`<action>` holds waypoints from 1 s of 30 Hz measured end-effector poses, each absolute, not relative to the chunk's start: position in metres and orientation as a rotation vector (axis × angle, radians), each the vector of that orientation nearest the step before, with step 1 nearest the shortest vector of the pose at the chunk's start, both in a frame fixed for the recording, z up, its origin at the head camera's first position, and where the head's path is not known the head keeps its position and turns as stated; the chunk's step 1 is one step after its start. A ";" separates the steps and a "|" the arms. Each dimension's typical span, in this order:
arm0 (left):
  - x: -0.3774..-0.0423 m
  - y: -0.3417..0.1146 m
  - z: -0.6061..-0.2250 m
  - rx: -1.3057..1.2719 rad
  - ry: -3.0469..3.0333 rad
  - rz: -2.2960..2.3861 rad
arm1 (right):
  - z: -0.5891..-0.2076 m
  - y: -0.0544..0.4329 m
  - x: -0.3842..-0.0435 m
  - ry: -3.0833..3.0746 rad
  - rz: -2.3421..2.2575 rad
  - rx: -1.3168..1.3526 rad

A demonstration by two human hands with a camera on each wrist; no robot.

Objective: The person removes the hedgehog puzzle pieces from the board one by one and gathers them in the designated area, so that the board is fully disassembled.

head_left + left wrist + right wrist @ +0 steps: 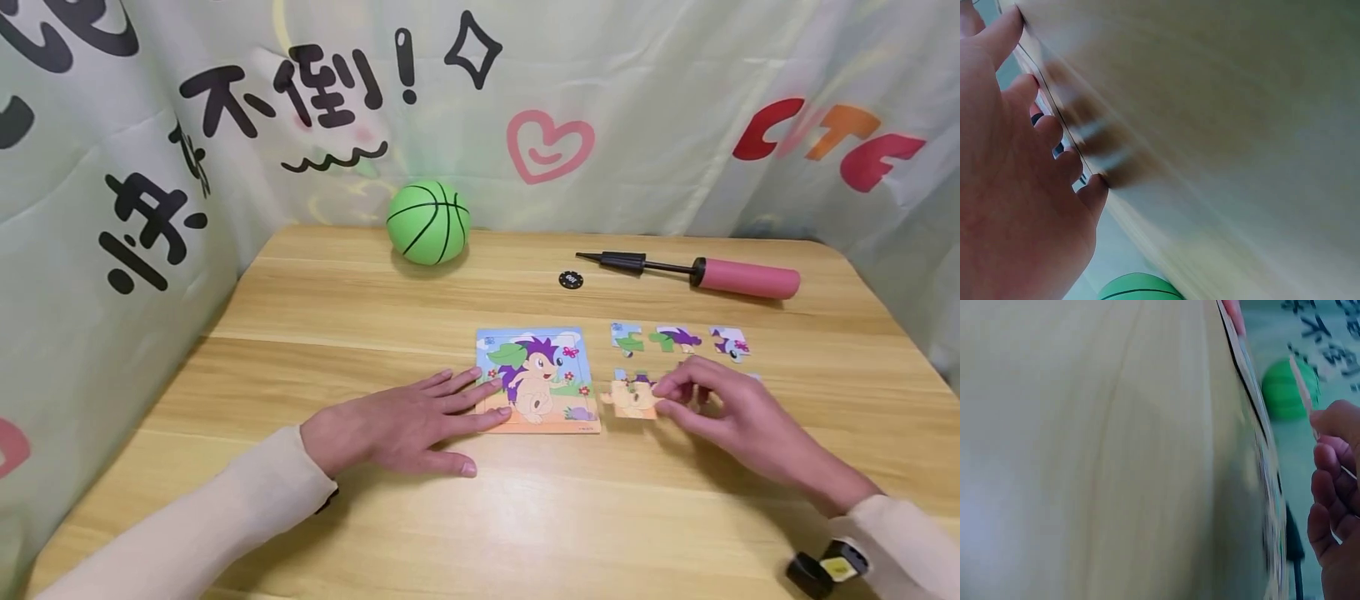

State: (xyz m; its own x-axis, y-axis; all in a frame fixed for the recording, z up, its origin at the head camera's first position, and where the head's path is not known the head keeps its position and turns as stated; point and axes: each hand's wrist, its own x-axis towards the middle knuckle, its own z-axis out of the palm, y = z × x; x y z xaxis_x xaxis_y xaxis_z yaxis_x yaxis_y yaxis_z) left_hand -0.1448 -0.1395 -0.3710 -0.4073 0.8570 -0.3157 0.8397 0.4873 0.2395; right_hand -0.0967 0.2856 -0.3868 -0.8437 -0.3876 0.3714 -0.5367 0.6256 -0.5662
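Note:
My left hand lies with its fingers spread, fingertips resting on the left side of a square puzzle board that pictures a purple-haired hedgehog. To the right of that board, my right hand pinches a peach-coloured puzzle piece between thumb and index finger. The right wrist view shows this piece edge-on as a thin strip, raised off the table. Loose puzzle pieces lie in a row behind the right hand: one green and blue, one purple and green, one with an eye. More pieces are partly hidden beneath that hand.
A green ball sits at the back of the wooden table. A black round chip and a pink-handled hand pump lie at the back right. A printed cloth hangs behind the table.

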 end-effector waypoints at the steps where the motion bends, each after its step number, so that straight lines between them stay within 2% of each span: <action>1: -0.145 -0.140 -0.371 1.407 2.345 0.060 | -0.386 0.294 -0.094 -2.649 1.027 0.727; 6: -0.144 -0.143 -0.371 1.390 2.347 0.079 | -0.383 0.330 -0.081 -2.734 1.092 0.560; 12: -0.144 -0.143 -0.371 1.381 2.346 0.096 | -0.387 0.356 -0.072 -2.725 1.005 0.587; 20: -0.144 -0.142 -0.372 1.372 2.346 0.094 | -0.404 0.361 -0.064 -2.772 0.926 0.654; 30: -0.143 -0.141 -0.371 1.379 2.344 0.095 | -0.406 0.361 -0.063 -2.876 0.745 0.577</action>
